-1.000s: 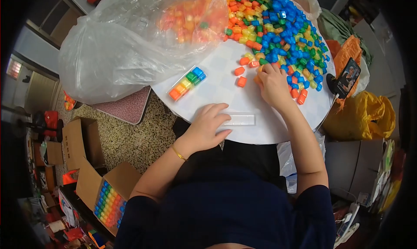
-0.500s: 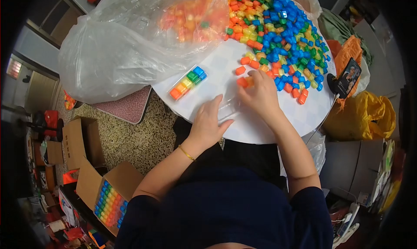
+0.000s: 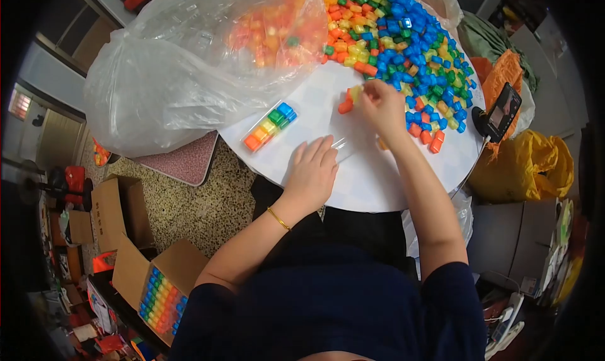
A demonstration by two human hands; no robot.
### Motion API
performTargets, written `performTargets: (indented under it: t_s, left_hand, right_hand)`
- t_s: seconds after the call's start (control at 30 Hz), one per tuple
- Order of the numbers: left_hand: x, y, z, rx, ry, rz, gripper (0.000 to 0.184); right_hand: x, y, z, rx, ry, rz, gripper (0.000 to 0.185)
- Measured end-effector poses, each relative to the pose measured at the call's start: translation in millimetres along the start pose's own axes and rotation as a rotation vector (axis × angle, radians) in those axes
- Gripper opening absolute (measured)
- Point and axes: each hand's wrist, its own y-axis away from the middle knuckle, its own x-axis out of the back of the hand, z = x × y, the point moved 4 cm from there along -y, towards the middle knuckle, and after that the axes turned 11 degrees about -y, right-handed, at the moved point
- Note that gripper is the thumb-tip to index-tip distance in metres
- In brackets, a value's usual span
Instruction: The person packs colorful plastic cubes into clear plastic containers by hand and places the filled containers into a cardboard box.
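Note:
My left hand [image 3: 312,175] lies on the white round table [image 3: 365,188] with fingers stretched out, its fingertips at a clear plastic case [image 3: 341,144]. Most of that case is hard to make out against the white top. My right hand [image 3: 386,111] is pinched at a translucent yellow cube [image 3: 355,94] at its fingertips. Orange cubes [image 3: 345,106] lie just left of it, and another orange-yellow cube [image 3: 382,143] is partly hidden by my right wrist. Left of my hands, a filled clear case [image 3: 270,126] holds a row of orange, yellow, green and blue cubes.
A heap of coloured cubes [image 3: 409,52] covers the table's far right. A large clear plastic bag [image 3: 164,90] with orange pieces bulges over the left side. A phone [image 3: 504,113] stands at the right edge. An open carton [image 3: 165,292] of filled cases sits lower left.
My right hand has moved up and away from the clear case toward the loose cubes. My left hand has turned, its fingers now flatter and closer together.

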Motion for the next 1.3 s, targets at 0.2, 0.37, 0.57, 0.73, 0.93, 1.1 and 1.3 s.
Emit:
performTargets:
  t_s: [0.2, 0.37, 0.57, 0.73, 0.93, 1.1, 1.3]
  left_hand:
    - [8, -6, 9, -0.015, -0.143, 0.023, 0.04]
    - [6, -7, 12, -0.046, -0.241, -0.071, 0.046]
    - [3, -5, 10, 0.041, -0.145, 0.033, 0.049]
    - [7, -12, 14, -0.038, -0.254, -0.041, 0.051]
    - [3, -12, 15, 0.013, -0.153, 0.046, 0.046]
    - [8, -10, 16, 0.028, -0.094, 0.079, 0.042]
    - [23, -8, -9, 0.06, 0.162, 0.162, 0.039]
  right_hand:
    - [0, 56, 1, 0.149, -0.013, -0.302, 0.013]
    - [11, -15, 33, 0.154, 0.554, -0.047, 0.018]
    - [2, 52, 7, 0.011, -0.091, -0.133, 0.017]
    - [29, 20, 19, 0.155, 0.1, 0.131, 0.012]
    - [33, -17, 28, 0.182, 0.327, 0.122, 0.022]
    - [5, 76, -7, 0.188, 0.072, -0.119, 0.011]
    - [7, 65, -5, 0.166, 0.079, -0.063, 0.031]
